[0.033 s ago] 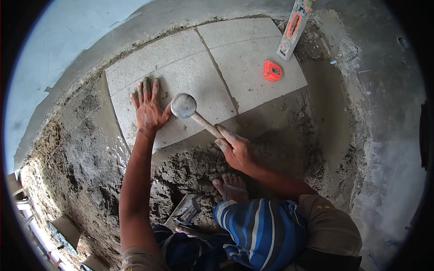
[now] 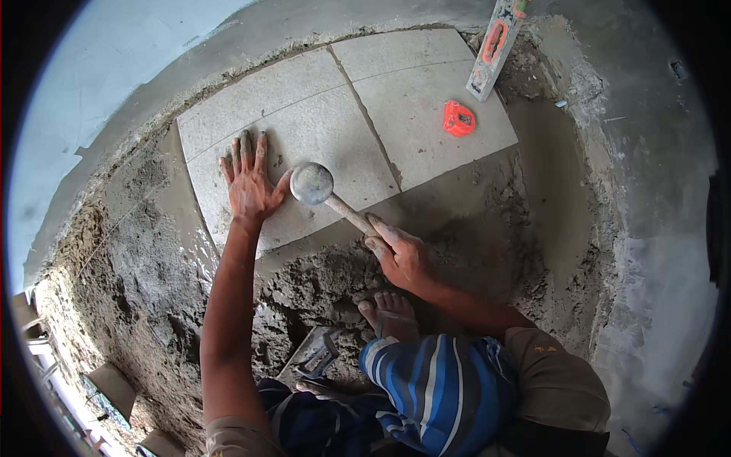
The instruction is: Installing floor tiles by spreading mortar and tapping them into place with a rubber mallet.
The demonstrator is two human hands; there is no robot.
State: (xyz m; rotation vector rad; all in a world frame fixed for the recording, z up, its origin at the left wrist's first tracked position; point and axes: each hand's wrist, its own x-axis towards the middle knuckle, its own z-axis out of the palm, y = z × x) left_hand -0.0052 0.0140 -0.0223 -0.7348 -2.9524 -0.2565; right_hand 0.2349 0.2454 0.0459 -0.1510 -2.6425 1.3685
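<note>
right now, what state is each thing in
Left hand: spread flat on left tile
Right hand: gripping mallet
Mallet: held, head over left tile, contact unclear
Left tile: laid, smudged
Right tile: laid, speckled
Tape measure: lying on right tile
Spirit level: lying across right tile's edge
Trowel: lying on mortar

- Mallet (image 2: 312, 183): grey.
- Tiles (image 2: 327, 129): pale grey with tiny dark specks.
- Tape (image 2: 459, 119): bright orange-red, dark patch.
- Level (image 2: 484, 70): grey, orange, a bit of green.
- Cloth (image 2: 442, 388): blue, black and white stripes.
- Sleeve (image 2: 560, 381): brown.
- Mud (image 2: 137, 266): grey and brown.
- Wall (image 2: 122, 84): light blue and grey.
</note>
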